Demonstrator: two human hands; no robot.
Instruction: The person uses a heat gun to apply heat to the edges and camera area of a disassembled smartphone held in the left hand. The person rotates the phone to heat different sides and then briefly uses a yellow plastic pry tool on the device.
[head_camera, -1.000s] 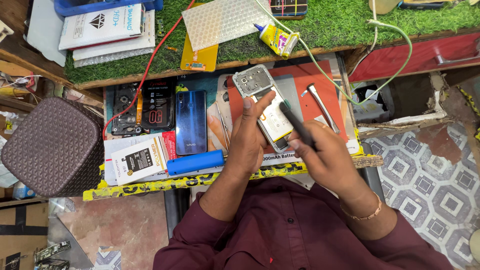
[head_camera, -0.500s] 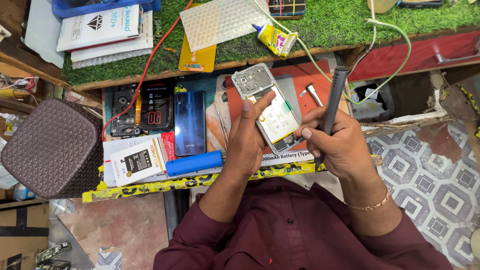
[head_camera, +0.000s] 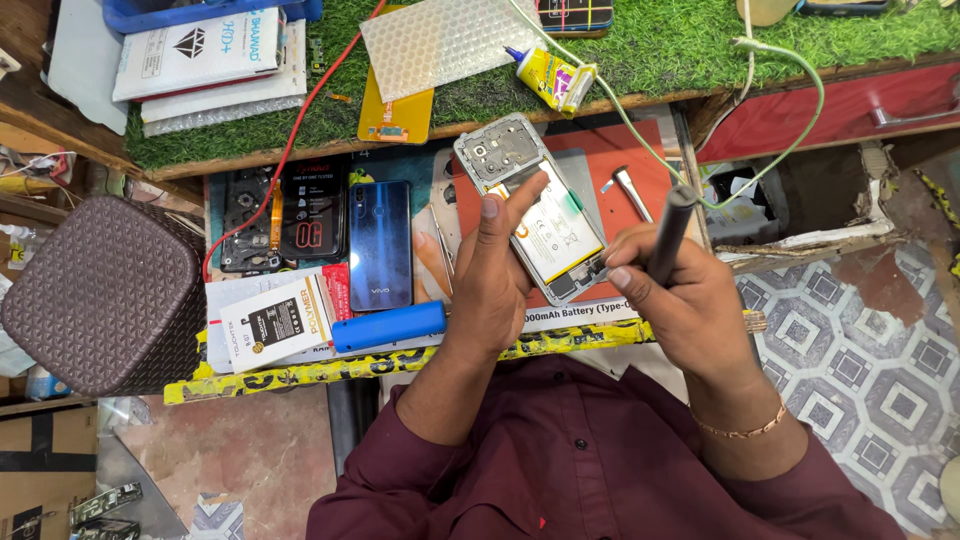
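My left hand (head_camera: 495, 275) holds an opened phone (head_camera: 530, 205) with its back cover off, the white battery and camera module showing; my index finger lies along it. My right hand (head_camera: 675, 300) grips a dark slim screwdriver (head_camera: 668, 225), handle pointing up, its tip at the phone's lower end. Both hover over a red work mat (head_camera: 640, 150) on the bench.
A blue phone (head_camera: 380, 245) and a black phone back (head_camera: 285, 215) lie left of the mat. A blue cylinder (head_camera: 390, 327), a boxed battery (head_camera: 275, 325), a brown textured box (head_camera: 100, 290), a glue bottle (head_camera: 550, 78), tweezers (head_camera: 632, 192) and a green cable (head_camera: 790, 130) surround them.
My right hand has brought the screwdriver upright and shifted slightly right, its tip at the phone's lower end. My left hand keeps hold of the phone.
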